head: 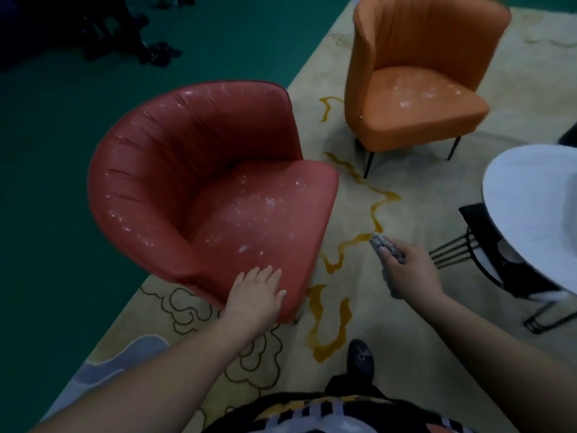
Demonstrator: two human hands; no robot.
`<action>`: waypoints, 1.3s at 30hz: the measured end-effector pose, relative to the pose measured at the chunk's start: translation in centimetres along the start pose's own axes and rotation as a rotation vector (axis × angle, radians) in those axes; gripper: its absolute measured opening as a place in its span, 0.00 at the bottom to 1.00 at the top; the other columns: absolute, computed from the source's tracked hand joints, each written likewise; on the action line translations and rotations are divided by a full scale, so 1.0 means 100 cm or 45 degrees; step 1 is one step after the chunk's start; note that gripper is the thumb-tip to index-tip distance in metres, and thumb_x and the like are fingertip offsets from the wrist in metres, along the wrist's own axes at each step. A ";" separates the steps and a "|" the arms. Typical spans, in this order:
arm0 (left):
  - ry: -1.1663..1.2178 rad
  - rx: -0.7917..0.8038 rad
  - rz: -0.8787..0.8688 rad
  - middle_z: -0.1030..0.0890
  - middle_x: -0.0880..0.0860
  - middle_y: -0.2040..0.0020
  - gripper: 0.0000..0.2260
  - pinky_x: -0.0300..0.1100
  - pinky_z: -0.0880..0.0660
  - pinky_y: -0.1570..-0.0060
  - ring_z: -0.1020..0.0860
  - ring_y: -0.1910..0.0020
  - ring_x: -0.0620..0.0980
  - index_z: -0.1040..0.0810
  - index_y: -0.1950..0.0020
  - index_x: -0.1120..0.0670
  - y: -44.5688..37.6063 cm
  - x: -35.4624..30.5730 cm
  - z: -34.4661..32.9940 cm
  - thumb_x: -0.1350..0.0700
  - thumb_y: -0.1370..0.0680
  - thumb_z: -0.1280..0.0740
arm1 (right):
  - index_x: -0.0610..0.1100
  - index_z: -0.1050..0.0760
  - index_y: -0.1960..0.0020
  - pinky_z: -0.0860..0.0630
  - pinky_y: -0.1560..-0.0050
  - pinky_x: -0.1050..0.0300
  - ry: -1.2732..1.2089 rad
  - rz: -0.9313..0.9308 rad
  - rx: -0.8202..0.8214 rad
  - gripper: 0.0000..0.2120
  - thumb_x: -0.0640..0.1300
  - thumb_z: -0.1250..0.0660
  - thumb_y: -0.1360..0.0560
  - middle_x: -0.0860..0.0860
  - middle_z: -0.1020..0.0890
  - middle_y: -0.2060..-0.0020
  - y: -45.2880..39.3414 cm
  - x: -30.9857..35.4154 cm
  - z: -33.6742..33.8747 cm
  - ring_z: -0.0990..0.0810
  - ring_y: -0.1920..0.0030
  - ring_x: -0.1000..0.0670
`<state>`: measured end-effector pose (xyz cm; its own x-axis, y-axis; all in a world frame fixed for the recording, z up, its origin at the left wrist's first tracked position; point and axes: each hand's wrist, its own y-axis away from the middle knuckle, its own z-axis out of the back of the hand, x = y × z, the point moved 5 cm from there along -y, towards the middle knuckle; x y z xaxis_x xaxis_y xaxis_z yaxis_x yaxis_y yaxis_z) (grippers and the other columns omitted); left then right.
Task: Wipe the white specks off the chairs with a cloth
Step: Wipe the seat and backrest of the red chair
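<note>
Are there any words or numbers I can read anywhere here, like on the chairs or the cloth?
No readable text anywhere.
Red chair: white specks only, no label.
Orange chair: white specks only, no label.
Cloth in the right hand: no print visible.
Shoe: a small pale emblem, too blurred to read.

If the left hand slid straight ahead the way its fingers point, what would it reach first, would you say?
The left hand lies flat on the red chair's front edge; straight ahead it would probably first cross the white specks on the seat.
</note>
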<state>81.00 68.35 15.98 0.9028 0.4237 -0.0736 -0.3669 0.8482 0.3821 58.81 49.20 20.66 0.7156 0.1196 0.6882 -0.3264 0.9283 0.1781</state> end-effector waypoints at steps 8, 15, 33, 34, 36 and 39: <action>0.161 -0.006 0.336 0.41 0.49 0.23 0.26 0.52 0.46 0.27 0.42 0.25 0.52 0.45 0.22 0.48 -0.055 -0.019 0.017 0.41 0.19 0.53 | 0.51 0.22 0.39 0.35 0.63 0.60 0.172 0.268 0.197 0.14 0.51 0.37 0.22 0.44 0.24 0.53 -0.143 0.024 -0.006 0.27 0.60 0.52; 0.268 -0.020 0.506 0.42 0.49 0.23 0.26 0.52 0.48 0.26 0.44 0.24 0.52 0.46 0.22 0.48 -0.089 0.013 0.031 0.41 0.19 0.53 | 0.55 0.22 0.41 0.32 0.59 0.60 0.090 0.488 0.440 0.12 0.52 0.37 0.22 0.44 0.23 0.58 -0.207 0.084 -0.064 0.24 0.63 0.49; 0.625 -0.102 1.061 0.45 0.48 0.22 0.29 0.53 0.49 0.26 0.47 0.24 0.52 0.50 0.22 0.45 -0.154 0.118 0.037 0.38 0.21 0.49 | 0.53 0.25 0.37 0.30 0.76 0.67 0.092 0.651 0.949 0.14 0.48 0.35 0.22 0.51 0.29 0.54 -0.314 0.220 -0.210 0.23 0.71 0.53; 0.662 -0.102 1.125 0.45 0.48 0.22 0.29 0.53 0.48 0.26 0.46 0.24 0.52 0.51 0.22 0.45 -0.153 0.120 0.029 0.38 0.20 0.48 | 0.54 0.25 0.36 0.30 0.77 0.69 0.129 0.703 0.971 0.14 0.48 0.34 0.22 0.56 0.31 0.54 -0.318 0.224 -0.222 0.22 0.71 0.57; 0.745 -0.085 1.243 0.44 0.48 0.22 0.29 0.53 0.47 0.26 0.45 0.24 0.52 0.51 0.22 0.45 -0.150 0.124 0.014 0.40 0.20 0.47 | 0.54 0.25 0.36 0.28 0.75 0.70 0.204 0.793 1.064 0.15 0.47 0.34 0.22 0.58 0.33 0.53 -0.322 0.231 -0.247 0.22 0.69 0.60; 0.852 -0.083 1.434 0.45 0.47 0.22 0.27 0.52 0.45 0.27 0.45 0.24 0.52 0.50 0.22 0.43 -0.144 0.124 -0.008 0.42 0.20 0.45 | 0.54 0.26 0.35 0.22 0.65 0.59 0.303 0.931 1.272 0.16 0.49 0.34 0.23 0.59 0.33 0.52 -0.326 0.245 -0.284 0.20 0.64 0.53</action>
<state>97.29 61.62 8.84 -0.1823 0.9641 -0.1928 -0.8690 -0.0663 0.4903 104.57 31.90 11.75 0.2299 0.6487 0.7255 -0.9418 -0.0397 0.3339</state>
